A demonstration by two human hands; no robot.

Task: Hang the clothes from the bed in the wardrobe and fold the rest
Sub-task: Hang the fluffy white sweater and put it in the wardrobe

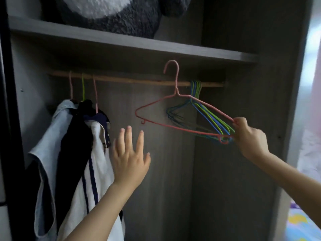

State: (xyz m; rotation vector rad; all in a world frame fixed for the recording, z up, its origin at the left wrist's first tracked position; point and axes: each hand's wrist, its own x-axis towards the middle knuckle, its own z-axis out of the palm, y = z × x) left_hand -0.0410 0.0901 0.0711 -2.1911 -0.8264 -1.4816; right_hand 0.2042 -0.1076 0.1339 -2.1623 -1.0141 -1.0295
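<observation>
One pink hanger [176, 80] is being pinched at its lower right corner by the right hand [248, 136], hook floating free above the rod [130, 80] at mid-frame. The left hand [129, 162] is hovering empty, fingers spread, beside three garments [69, 145] hanging at lower left. Blue and green hangers [196, 89] are crowding the same fingers at right; pulling away is likely risking a snag that drags them off the rod.

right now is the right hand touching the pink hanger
Touching. The head view shows the right hand pinching the right corner of the pink hanger, whose hook is raised above the rod.
</observation>
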